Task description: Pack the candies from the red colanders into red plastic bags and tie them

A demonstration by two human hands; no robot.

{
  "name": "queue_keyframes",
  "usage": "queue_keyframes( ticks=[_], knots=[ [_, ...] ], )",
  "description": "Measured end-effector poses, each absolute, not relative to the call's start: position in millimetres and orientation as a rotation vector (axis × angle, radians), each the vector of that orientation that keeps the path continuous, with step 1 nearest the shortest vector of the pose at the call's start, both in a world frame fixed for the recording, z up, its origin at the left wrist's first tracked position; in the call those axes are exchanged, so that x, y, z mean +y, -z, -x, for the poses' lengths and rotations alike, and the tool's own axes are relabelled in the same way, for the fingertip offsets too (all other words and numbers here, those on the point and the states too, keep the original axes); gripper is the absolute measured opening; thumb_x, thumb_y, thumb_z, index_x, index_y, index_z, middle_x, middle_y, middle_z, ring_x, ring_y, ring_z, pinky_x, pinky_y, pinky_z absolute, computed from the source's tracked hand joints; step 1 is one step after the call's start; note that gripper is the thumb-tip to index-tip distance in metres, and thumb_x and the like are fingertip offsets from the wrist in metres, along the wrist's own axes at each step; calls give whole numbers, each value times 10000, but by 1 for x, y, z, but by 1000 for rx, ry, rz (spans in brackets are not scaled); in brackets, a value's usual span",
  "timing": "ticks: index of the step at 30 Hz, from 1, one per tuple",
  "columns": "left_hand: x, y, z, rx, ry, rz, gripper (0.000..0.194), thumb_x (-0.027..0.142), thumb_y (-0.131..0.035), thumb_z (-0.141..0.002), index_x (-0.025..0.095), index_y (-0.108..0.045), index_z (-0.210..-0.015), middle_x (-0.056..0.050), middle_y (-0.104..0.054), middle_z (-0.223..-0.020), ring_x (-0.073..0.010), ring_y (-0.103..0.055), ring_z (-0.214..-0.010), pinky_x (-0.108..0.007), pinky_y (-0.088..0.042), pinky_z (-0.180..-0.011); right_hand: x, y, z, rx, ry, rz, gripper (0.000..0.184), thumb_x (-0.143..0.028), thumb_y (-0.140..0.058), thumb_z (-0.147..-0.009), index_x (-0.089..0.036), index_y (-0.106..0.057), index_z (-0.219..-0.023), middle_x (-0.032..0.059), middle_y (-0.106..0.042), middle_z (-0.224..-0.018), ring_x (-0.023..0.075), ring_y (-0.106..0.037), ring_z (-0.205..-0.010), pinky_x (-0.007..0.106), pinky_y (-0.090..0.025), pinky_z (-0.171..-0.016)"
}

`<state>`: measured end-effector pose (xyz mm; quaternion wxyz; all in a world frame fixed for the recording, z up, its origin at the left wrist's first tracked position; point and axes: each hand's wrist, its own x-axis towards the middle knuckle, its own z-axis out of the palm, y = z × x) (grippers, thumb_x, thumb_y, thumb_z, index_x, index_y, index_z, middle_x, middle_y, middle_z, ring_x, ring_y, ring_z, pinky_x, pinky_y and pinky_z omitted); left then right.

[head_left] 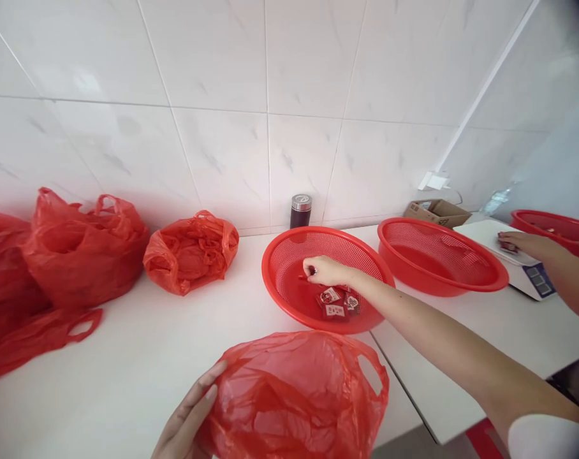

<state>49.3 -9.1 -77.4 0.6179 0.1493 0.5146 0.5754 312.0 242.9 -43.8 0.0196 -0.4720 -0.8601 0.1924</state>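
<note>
Red plastic carrier bag (294, 389), lower centre of frame: mouth gaping upward, long axis running left to right, one handle loop pointing to the right. Left hand (187, 417), lower left of centre: thumb and fingers pinching the bag's left edge. Right hand (326, 271), mid-frame, inside a red perforated basket (328, 242): fingers curled together, pinching a small dark-red packet (312, 271), mostly hidden; its axis cannot be told. Below this hand, several printed red packets (335, 310) lie at mixed angles, the lowest lengthwise left to right. Right of frame: second red basket (442, 245), then a digital scale (531, 280) with a co-worker's hand (519, 239) over it
</note>
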Motion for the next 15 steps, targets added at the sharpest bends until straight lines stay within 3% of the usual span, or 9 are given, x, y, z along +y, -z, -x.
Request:
queue_keyframes(
  ticks=[5, 9, 15],
  knots=[
    [-11, 78, -58, 1157, -1324, -371, 451, 428, -788, -667, 291, -734, -1094, -38, -665, -1278, -327, -571, -1207, -342, -540, -895, 247, 43, -307, -2540, -621, 1618, 228, -337, -594, -930, -140, -611, -1044, 49, -626, -1012, 164, -614, -863, 359, -524, -778],
    [-13, 80, -61, 1154, -1292, -415, 548, 436, -766, -689, 278, -681, -1207, -69, -624, -1332, -358, -552, -1224, -378, -557, -876, 239, 15, -297, -2423, -736, 1578, 93, -222, -652, -856, -132, -650, -880, 64, -669, -901, 168, -628, -820, 302, -499, -754],
    [-12, 85, -55, 1123, -1259, -537, 583, 425, -728, -745, 306, -606, -1303, -43, -517, -1446, -337, -424, -1348, -412, -465, -1027, 143, -23, -288, -2315, -1243, 1162, 206, -306, -584, -851, -205, -656, -1016, -10, -691, -846, 120, -628, -686, 217, -477, -604]
  ],
)
